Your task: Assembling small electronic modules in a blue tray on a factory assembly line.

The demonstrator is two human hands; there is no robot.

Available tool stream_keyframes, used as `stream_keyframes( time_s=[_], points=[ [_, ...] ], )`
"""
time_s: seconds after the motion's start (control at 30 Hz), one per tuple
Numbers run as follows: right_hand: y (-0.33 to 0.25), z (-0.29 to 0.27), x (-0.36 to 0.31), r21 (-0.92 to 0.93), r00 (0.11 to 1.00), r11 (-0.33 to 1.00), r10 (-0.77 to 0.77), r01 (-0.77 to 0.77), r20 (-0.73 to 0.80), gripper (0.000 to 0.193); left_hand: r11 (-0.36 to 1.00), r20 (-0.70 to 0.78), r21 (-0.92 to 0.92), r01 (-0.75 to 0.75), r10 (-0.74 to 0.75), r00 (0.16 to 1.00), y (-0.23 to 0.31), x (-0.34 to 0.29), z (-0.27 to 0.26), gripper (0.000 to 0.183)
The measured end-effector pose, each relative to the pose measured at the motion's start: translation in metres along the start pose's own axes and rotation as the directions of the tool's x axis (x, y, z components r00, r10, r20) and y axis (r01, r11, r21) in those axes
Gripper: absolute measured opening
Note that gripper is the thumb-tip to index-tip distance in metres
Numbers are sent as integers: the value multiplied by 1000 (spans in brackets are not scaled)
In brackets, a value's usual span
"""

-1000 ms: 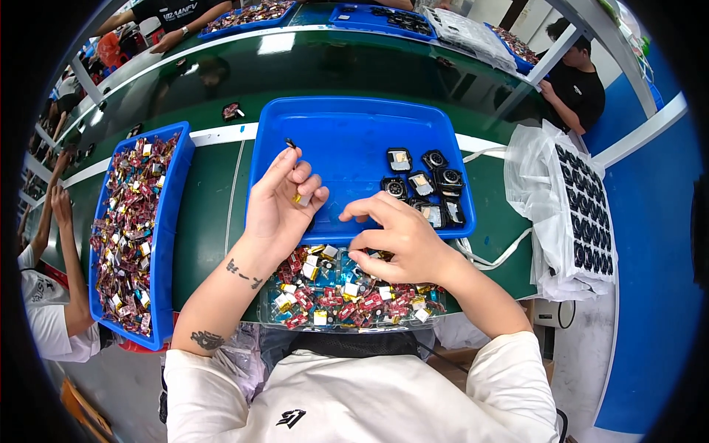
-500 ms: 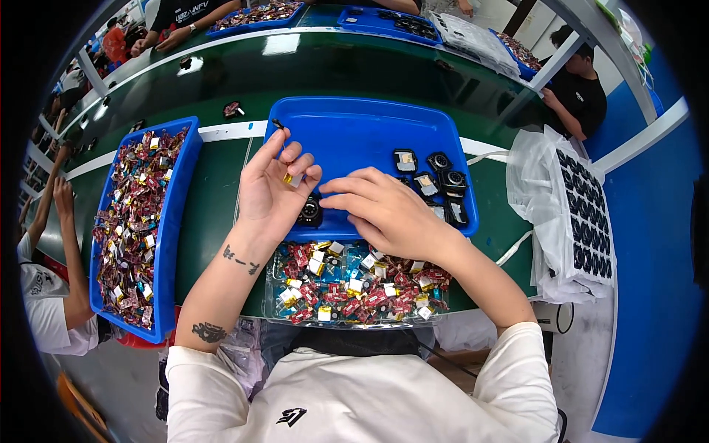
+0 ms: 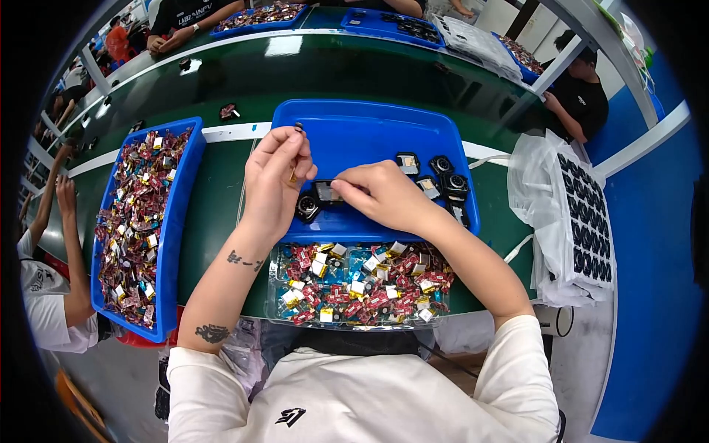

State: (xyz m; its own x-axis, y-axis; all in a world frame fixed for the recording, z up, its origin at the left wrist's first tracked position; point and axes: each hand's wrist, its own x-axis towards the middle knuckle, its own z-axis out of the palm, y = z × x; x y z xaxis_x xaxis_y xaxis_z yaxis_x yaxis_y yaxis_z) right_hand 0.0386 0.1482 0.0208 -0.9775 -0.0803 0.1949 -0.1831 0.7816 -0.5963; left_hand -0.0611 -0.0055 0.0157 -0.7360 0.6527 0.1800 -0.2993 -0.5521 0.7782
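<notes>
My left hand [image 3: 275,181] is raised over the near left of the blue tray [image 3: 354,111], fingers curled in a pinch. A small dark part [image 3: 299,128] pokes out at its fingertips, too small to name. A yellow bit shows between the lower fingers, mostly hidden. My right hand [image 3: 391,196] has its thumb and fingers closed at the edge of a square black casing [image 3: 325,193] with a greyish inside. Right beside that casing lies another black casing with a round ring [image 3: 307,207]. Several more black casings [image 3: 443,166] lie on the tray's right side.
In front of me stands a clear plastic tray [image 3: 275,314] of red circuit boards with white-and-yellow batteries. A long blue bin [image 3: 185,192] of similar parts is at left. White stacked trays of black parts [image 3: 587,221] stand at right. Co-workers sit around the green conveyor [image 3: 221,88].
My left fingers have curled in, and the small dark part shows less. My right hand has shifted slightly right and now grips a black casing whose inside has come into view.
</notes>
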Motion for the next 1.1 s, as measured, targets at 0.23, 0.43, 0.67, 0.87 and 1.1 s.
stream_keyframes(
  time_s=[0.23, 0.43, 0.67, 0.87, 1.1],
  points=[
    [10, -10, -33, 780, 943, 601, 331, -174, -45, 25, 568, 224, 755, -328, 246, 943, -27, -20, 12, 6],
    [14, -1, -41, 759, 956, 629, 292, -170, -28, 31, 484, 228, 828, -284, 172, 958, -29, -24, 17, 7],
    [9, 0, -45, 540, 948, 804, 316, -247, -37, 28, 467, 219, 849, -246, 113, 969, -27, -26, 21, 9],
    [9, 2, -46, 458, 958, 858, 284, -232, -47, 28, 453, 209, 862, -229, 94, 973, -27, -26, 18, 9],
    [9, 2, -46, 484, 958, 848, 278, -213, -64, 27, 557, 165, 818, -142, 9, 986, -30, -23, 12, 7]
  ],
)
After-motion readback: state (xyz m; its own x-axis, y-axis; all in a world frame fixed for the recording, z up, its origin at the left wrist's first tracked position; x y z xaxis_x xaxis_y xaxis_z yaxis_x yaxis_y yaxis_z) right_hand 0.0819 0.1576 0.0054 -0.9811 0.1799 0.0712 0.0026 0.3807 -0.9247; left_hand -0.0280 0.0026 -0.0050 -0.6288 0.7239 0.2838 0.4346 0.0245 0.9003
